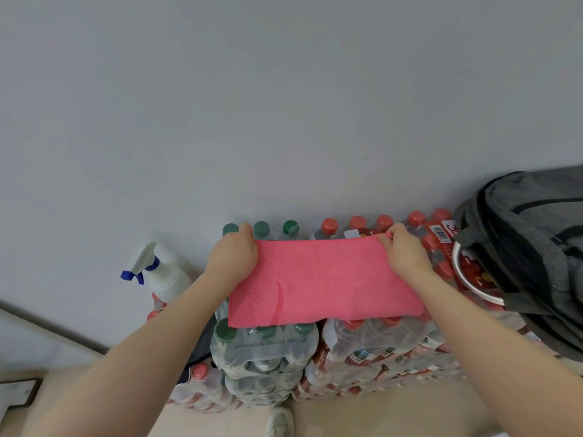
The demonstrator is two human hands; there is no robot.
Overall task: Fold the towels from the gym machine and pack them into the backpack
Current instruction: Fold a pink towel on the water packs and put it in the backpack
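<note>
Two bare forearms reaching forward and converging slightly, left hand point(232, 252) knuckles up with fingers curled in a pinching grip, right hand point(406, 251) level with it, fingers likewise curled and pinching, hands well apart

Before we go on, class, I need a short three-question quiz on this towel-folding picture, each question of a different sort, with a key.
1. True or false: the pink towel is held by one hand only.
2. Which side of the towel is the grey backpack on? A) the person's left B) the person's right
3. Fill in: the spray bottle stands beside packs of ____.

Key:
1. False: the left hand and the right hand each pinch a top corner.
2. B
3. Bottles
</note>
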